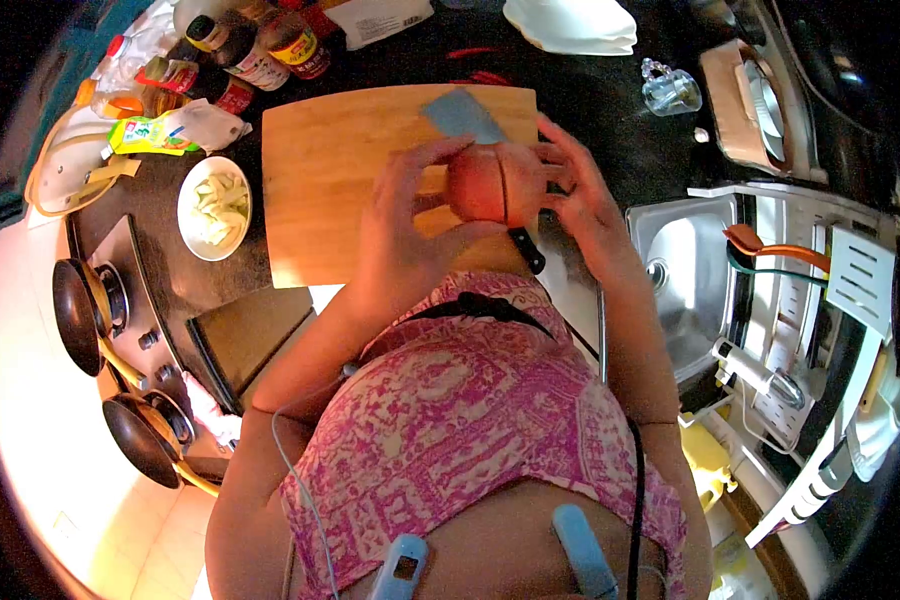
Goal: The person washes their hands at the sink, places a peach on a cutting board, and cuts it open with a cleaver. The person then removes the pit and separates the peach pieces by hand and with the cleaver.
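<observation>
Between my two hands, above the wooden cutting board [340, 180], is a round red tomato [478, 187]. A dark straight cut line runs down it, and the part right of the line looks paler. My left hand [410, 205] curves around its left side, with the thumb below and the fingers above. From the right, the fingers of my right hand [582, 195] press on the other side. A knife lies on the board under the tomato; its grey blade [463, 115] shows beyond and its black handle [527, 250] points toward me. The middle of the knife is hidden.
Left of the board stands a white bowl [215, 208] of pale cut pieces. Several sauce bottles [295, 48] crowd the back left. Two dark pans [80, 315] sit on the stove. To the right are a metal sink [685, 270], a glass mug [670, 88] and a utensil rack [860, 280].
</observation>
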The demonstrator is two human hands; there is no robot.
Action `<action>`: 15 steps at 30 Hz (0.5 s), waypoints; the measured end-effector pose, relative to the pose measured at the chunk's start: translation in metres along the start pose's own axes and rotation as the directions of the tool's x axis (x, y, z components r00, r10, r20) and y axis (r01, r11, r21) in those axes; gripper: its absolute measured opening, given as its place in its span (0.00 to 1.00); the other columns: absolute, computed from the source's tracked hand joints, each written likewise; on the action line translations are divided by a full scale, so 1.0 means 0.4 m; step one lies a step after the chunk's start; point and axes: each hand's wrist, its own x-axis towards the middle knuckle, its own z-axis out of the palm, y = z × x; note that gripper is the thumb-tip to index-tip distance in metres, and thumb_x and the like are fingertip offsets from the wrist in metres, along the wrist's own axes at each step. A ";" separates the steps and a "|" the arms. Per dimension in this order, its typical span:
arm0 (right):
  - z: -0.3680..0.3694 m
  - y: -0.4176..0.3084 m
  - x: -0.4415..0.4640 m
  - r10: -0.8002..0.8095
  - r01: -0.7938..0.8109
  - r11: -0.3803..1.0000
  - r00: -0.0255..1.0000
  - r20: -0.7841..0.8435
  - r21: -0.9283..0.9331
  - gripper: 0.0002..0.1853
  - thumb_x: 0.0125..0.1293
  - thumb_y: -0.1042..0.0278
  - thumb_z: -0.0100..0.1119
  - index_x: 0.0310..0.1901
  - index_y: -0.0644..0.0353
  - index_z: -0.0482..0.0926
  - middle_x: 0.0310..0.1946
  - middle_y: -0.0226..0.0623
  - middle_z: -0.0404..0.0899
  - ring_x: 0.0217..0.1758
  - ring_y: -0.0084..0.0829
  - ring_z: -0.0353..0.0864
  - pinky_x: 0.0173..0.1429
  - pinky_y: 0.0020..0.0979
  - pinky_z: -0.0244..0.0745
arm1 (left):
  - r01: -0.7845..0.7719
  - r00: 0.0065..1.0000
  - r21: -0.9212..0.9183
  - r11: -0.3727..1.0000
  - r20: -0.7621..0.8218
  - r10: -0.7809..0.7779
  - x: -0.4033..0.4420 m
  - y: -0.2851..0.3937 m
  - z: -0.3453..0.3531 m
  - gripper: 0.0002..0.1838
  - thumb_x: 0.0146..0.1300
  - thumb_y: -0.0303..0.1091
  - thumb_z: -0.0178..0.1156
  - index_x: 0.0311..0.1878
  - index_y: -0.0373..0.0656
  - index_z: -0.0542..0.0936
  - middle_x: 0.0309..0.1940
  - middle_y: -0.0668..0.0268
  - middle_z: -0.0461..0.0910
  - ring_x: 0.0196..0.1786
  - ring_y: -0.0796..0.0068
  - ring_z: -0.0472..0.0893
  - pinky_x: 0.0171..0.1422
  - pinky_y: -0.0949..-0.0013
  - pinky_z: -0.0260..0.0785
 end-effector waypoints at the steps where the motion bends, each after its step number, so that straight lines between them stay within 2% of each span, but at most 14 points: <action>1: -0.011 -0.039 -0.007 -0.031 0.031 0.994 1.000 -0.002 0.104 0.32 0.56 0.55 0.65 0.61 0.59 0.69 0.52 0.38 0.73 0.58 0.32 0.71 0.59 0.33 0.70 | -0.007 1.000 0.002 1.000 0.011 0.007 0.000 0.016 0.006 0.37 0.42 0.23 0.74 0.59 0.42 0.68 0.55 0.60 0.69 0.57 0.66 0.74 0.54 0.64 0.77; 2: -0.022 -0.078 -0.013 -0.061 0.061 0.977 0.998 -0.003 0.206 0.34 0.55 0.54 0.68 0.60 0.62 0.69 0.53 0.37 0.72 0.59 0.29 0.70 0.61 0.32 0.69 | -0.030 0.999 -0.007 1.000 0.040 0.030 0.002 0.033 0.010 0.37 0.43 0.23 0.74 0.59 0.43 0.69 0.56 0.61 0.70 0.58 0.66 0.73 0.54 0.64 0.76; 4: -0.039 -0.097 -0.022 -0.148 0.149 0.989 0.989 -0.006 0.015 0.39 0.50 0.53 0.72 0.62 0.62 0.68 0.56 0.38 0.72 0.60 0.30 0.71 0.64 0.33 0.68 | -0.064 0.995 -0.019 0.998 0.078 0.065 0.013 0.061 0.018 0.37 0.43 0.23 0.74 0.59 0.43 0.69 0.56 0.61 0.70 0.58 0.66 0.73 0.54 0.65 0.76; 5: -0.046 -0.095 -0.026 -0.151 0.151 0.988 0.988 -0.013 0.011 0.39 0.50 0.53 0.72 0.62 0.62 0.68 0.56 0.38 0.72 0.60 0.30 0.71 0.64 0.33 0.68 | -0.066 0.991 -0.064 0.996 0.109 0.073 0.016 0.071 0.018 0.36 0.43 0.23 0.73 0.59 0.43 0.69 0.56 0.61 0.71 0.59 0.67 0.73 0.54 0.65 0.76; 7: -0.055 -0.089 -0.035 -0.108 0.113 0.970 0.994 -0.032 0.213 0.45 0.46 0.50 0.74 0.63 0.65 0.66 0.59 0.40 0.70 0.61 0.31 0.71 0.64 0.34 0.69 | -0.063 0.987 -0.107 0.992 0.140 0.077 0.018 0.083 0.013 0.36 0.44 0.23 0.73 0.59 0.44 0.69 0.55 0.62 0.71 0.59 0.67 0.72 0.55 0.65 0.75; 8: -0.060 -0.088 -0.040 -0.107 0.112 0.970 0.994 -0.035 0.216 0.45 0.46 0.50 0.74 0.63 0.65 0.66 0.59 0.40 0.70 0.61 0.31 0.71 0.64 0.34 0.69 | 0.002 0.983 -0.181 0.983 0.180 0.031 0.021 0.085 0.009 0.36 0.44 0.23 0.73 0.58 0.43 0.69 0.56 0.62 0.72 0.60 0.68 0.72 0.55 0.65 0.75; 9: -0.068 -0.086 -0.048 -0.066 0.071 0.930 0.997 -0.027 0.360 0.46 0.46 0.50 0.74 0.63 0.67 0.65 0.59 0.42 0.70 0.61 0.32 0.71 0.64 0.34 0.69 | 0.070 0.975 -0.252 0.965 0.223 -0.012 0.023 0.085 0.004 0.35 0.44 0.23 0.73 0.58 0.42 0.69 0.56 0.62 0.72 0.60 0.69 0.72 0.55 0.65 0.74; 10: -0.077 -0.086 -0.054 -0.028 0.030 0.869 1.000 -0.012 0.494 0.46 0.46 0.50 0.74 0.63 0.69 0.64 0.59 0.43 0.70 0.61 0.32 0.72 0.64 0.35 0.69 | 0.070 0.974 -0.251 0.966 0.225 -0.012 0.028 0.079 -0.001 0.35 0.44 0.23 0.73 0.58 0.42 0.69 0.56 0.62 0.72 0.60 0.69 0.72 0.55 0.65 0.74; 11: -0.083 -0.085 -0.059 0.008 -0.011 0.788 1.000 0.008 0.616 0.47 0.46 0.50 0.74 0.63 0.70 0.64 0.59 0.44 0.70 0.60 0.33 0.72 0.64 0.36 0.69 | 0.132 0.966 -0.434 0.891 0.257 -0.018 0.033 0.070 -0.006 0.37 0.43 0.30 0.74 0.58 0.40 0.69 0.56 0.61 0.73 0.61 0.66 0.71 0.60 0.63 0.71; 12: -0.085 -0.082 -0.064 0.010 -0.012 0.788 1.000 0.007 0.616 0.47 0.46 0.50 0.74 0.63 0.70 0.64 0.59 0.44 0.70 0.60 0.33 0.72 0.64 0.36 0.69 | 0.195 0.957 -0.597 0.778 0.290 -0.017 0.035 0.065 -0.008 0.39 0.42 0.37 0.76 0.58 0.38 0.69 0.56 0.59 0.74 0.62 0.64 0.71 0.64 0.60 0.67; 13: -0.085 -0.077 -0.068 0.004 -0.006 0.753 1.000 0.005 0.657 0.49 0.47 0.43 0.71 0.63 0.70 0.63 0.59 0.44 0.70 0.61 0.33 0.72 0.65 0.37 0.68 | 0.196 0.957 -0.597 0.778 0.291 -0.018 0.034 0.071 -0.008 0.39 0.42 0.37 0.76 0.58 0.38 0.69 0.56 0.59 0.74 0.62 0.64 0.71 0.64 0.60 0.67; 14: -0.084 -0.074 -0.072 -0.002 0.000 0.717 1.000 0.002 0.697 0.51 0.47 0.36 0.68 0.63 0.70 0.63 0.59 0.44 0.70 0.61 0.34 0.72 0.65 0.38 0.68 | 0.231 0.951 -0.588 0.775 0.305 -0.051 0.035 0.083 -0.011 0.41 0.41 0.41 0.76 0.58 0.37 0.69 0.56 0.59 0.73 0.62 0.63 0.71 0.67 0.60 0.64; 15: -0.082 -0.076 -0.074 -0.002 0.001 0.718 1.000 0.001 0.696 0.51 0.47 0.36 0.68 0.63 0.70 0.63 0.59 0.44 0.70 0.61 0.34 0.72 0.65 0.38 0.68 | 0.264 0.944 -0.579 0.772 0.320 -0.083 0.035 0.090 -0.012 0.44 0.39 0.45 0.77 0.58 0.35 0.69 0.57 0.58 0.73 0.62 0.62 0.71 0.69 0.59 0.61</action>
